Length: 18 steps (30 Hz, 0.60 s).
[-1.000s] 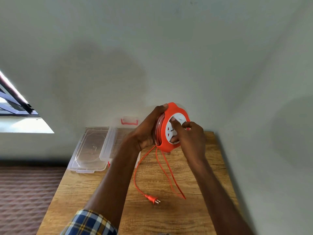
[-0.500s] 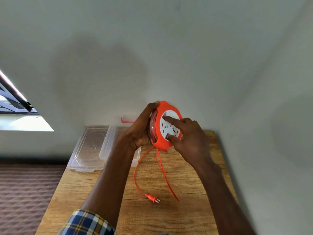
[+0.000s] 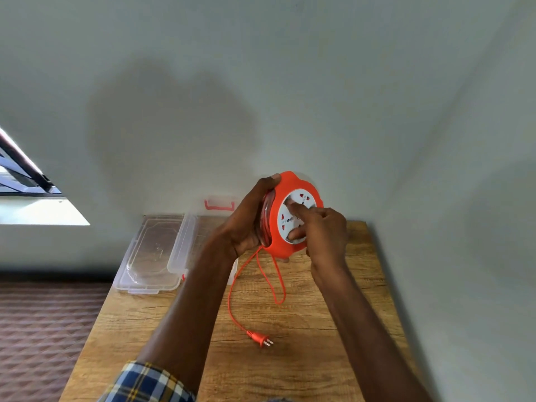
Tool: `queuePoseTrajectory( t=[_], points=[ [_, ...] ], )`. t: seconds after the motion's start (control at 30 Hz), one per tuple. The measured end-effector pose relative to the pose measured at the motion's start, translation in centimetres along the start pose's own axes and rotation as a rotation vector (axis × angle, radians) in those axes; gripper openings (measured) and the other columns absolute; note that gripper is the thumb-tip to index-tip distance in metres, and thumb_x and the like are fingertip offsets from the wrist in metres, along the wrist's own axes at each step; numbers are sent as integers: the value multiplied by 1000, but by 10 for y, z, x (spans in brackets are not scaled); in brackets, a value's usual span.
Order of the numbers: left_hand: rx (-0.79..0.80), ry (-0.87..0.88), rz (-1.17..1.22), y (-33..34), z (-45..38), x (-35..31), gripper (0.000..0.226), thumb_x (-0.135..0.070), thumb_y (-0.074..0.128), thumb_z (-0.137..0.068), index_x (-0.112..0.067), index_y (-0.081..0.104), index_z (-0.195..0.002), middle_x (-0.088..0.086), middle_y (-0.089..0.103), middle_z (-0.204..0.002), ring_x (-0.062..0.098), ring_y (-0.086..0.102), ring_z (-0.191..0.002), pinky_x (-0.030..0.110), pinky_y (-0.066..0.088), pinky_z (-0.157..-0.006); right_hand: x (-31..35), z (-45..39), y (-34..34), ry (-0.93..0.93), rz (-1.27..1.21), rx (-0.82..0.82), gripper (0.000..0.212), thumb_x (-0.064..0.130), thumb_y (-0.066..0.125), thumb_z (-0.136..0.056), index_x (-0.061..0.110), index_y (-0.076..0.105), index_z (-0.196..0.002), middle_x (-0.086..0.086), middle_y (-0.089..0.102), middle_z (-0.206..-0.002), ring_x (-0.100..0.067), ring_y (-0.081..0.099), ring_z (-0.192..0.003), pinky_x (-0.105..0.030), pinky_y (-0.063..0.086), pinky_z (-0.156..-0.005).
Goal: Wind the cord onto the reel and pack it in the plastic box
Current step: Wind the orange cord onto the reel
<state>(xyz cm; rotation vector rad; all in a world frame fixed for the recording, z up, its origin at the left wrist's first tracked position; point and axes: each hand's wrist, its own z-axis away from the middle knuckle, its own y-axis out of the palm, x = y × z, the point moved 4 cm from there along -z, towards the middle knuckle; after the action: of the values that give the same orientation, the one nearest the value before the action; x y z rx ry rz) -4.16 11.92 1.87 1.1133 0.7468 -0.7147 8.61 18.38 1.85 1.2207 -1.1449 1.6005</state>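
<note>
Now my left hand [image 3: 246,224] grips the orange cord reel [image 3: 293,216] above the table [image 3: 319,358]; my right hand [image 3: 324,236] presses fingers on its white socket face [image 3: 298,210], orange cord [image 3: 235,285] dangling.

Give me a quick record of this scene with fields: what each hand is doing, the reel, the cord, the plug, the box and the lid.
left hand: grips the reel's rim
right hand: fingers on the white socket face
reel: orange, held above the table
cord: partly wound, a loop hanging
plug: lying on the table
plastic box: open, mostly hidden behind the left arm
lid: off, beside the box
</note>
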Motion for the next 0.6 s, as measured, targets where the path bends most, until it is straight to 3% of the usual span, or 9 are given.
queuePoseTrajectory(
  t=[0.07,0.13,0.2,0.27,0.37,0.5,0.6],
  points=[
    [-5,3,0,-1,0,-1,59,-64,49,-102,-18,77,-127,19,76,-128,35,77,-111,43,64,-85,2,-1,-4,-45,64,41,45,64,72,-81,22,68,-99,3,76,-71,-6,73,-65,-26,52,-65],
    [19,-1,40,-1,0,-3,63,-65,51,-100,-16,74,-132,19,73,-133,36,75,-114,45,63,-87,5,-1,-14,-245,285,6,45,66,67,-85,27,65,-107,8,76,-83,-1,70,-69,-20,52,-59],
    [44,-10,88,0,0,-5,65,-67,52,-99,-15,77,-129,19,73,-134,36,75,-115,46,63,-88,11,3,-22,-513,464,-57,33,57,67,-90,31,64,-111,15,71,-86,4,63,-68,-14,45,-55],
    [47,-21,103,-2,-1,-6,65,-70,51,-98,-17,79,-126,19,73,-134,35,75,-114,46,63,-88,12,2,-23,-675,507,19,28,44,70,-93,33,65,-119,14,70,-103,0,65,-80,-11,47,-63],
    [46,-37,92,-6,-2,-5,66,-71,50,-98,-18,79,-126,19,73,-133,35,75,-114,48,63,-88,10,-1,-20,-719,564,165,40,38,74,-92,36,63,-130,7,62,-128,-11,67,-104,-21,59,-75],
    [14,-13,105,-12,-2,-5,66,-71,47,-100,-19,78,-128,19,72,-134,37,75,-115,48,63,-87,11,2,-14,-724,660,218,67,37,79,-86,51,45,-142,8,50,-138,-14,57,-123,-31,62,-81],
    [14,25,109,-12,-1,-6,64,-69,47,-100,-20,79,-125,18,73,-134,36,75,-116,47,63,-88,15,3,-11,-715,711,185,70,36,79,-86,51,44,-145,5,51,-142,-19,56,-127,-36,62,-84]
  ],
)
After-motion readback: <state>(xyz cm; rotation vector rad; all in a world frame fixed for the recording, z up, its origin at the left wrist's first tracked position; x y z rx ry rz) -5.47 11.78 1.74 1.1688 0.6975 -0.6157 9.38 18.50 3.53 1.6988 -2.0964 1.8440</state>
